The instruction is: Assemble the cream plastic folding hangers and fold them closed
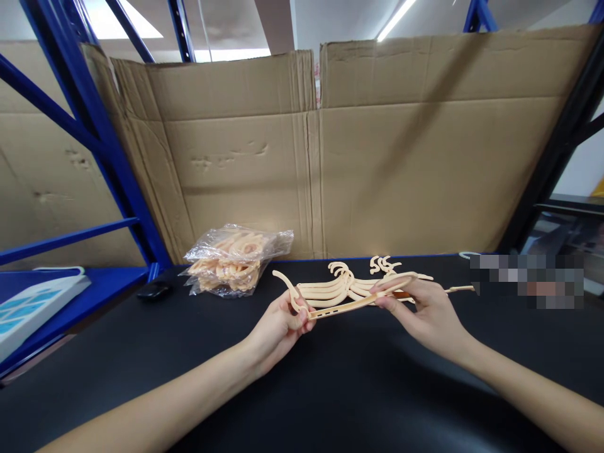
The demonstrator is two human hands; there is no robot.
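Observation:
A beige plastic hanger (pixel 346 304) is held between both my hands just above the black tabletop (pixel 330 390). My left hand (pixel 282 326) pinches its left end, fingers closed, beside the curved hook. My right hand (pixel 419 309) grips the right end with fingers wrapped over it. Directly behind the held hanger lies a pile of several matching beige hangers (pixel 349 283), hooks pointing up.
A clear plastic bag of more beige hangers (pixel 233 259) sits at the back left of the table. Cardboard sheets (pixel 330 151) wall off the back. Blue shelf uprights (pixel 94 126) stand left, with a white-and-blue device (pixel 33 305) and a small black object (pixel 153 290) nearby.

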